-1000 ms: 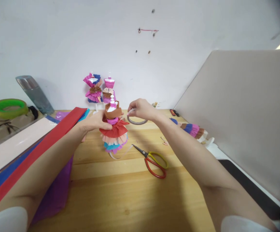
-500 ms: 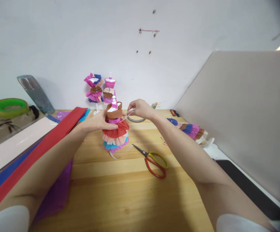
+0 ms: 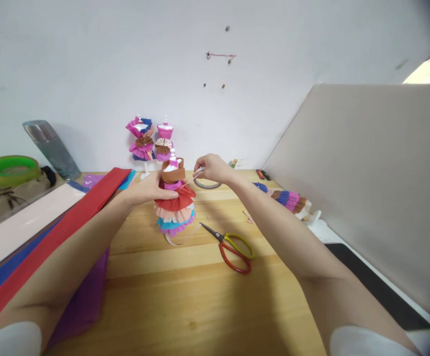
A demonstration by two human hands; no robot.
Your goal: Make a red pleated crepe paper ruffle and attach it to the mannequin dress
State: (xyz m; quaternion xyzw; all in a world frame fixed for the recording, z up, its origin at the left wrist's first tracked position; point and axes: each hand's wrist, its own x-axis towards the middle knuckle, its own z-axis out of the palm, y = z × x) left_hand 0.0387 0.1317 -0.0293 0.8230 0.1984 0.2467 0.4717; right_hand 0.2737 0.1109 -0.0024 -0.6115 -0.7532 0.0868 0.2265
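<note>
Ruffled dress form (image 3: 175, 213) is held upright in the left hand (image 3: 151, 189).

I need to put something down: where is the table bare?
The widest bare patch of table lies nearer than the scissors, between the purple paper and right arm. It's crowded around the dress in the left hand, with the tape roll and scissors close by.
</note>
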